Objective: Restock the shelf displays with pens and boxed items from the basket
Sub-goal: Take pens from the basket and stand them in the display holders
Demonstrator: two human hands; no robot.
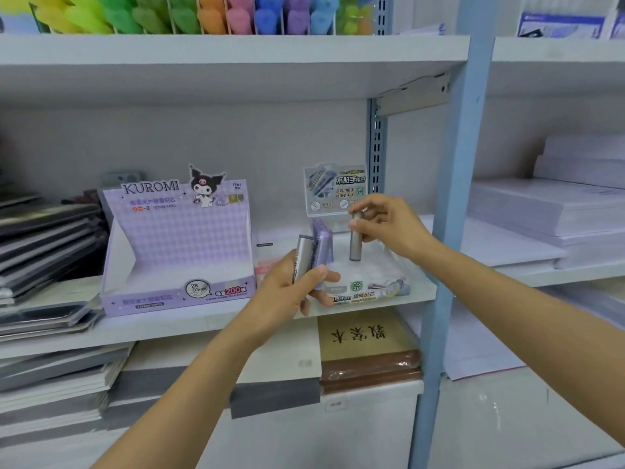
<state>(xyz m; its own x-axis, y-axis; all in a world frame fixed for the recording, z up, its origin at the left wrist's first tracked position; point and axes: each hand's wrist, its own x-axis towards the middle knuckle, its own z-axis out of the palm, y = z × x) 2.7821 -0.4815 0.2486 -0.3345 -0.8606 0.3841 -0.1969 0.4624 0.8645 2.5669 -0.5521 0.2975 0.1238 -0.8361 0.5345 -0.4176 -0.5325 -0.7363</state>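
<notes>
While my right hand [389,225] pinches the top end of a slim grey cylindrical tube [355,243] between thumb and fingertips, the tube stands upright with its foot at the clear plastic display tray [378,272] on the white metal shelf [203,323]. I can't tell whether it's seated in a slot. Its long axis is vertical and it hangs straight below the fingers, so I judge the next move is a short push down, then let go. My left hand [291,292] is curled round a bundle of grey and lilac tubes [313,255], held upright just left of the tray's front. The right hand is nearer the tray and the left acts as feeder. A lilac Kuromi cardboard display box [176,238] sits to the left. Risk: if the tube tilts off vertical, it tips over. Basket not in view.
</notes>
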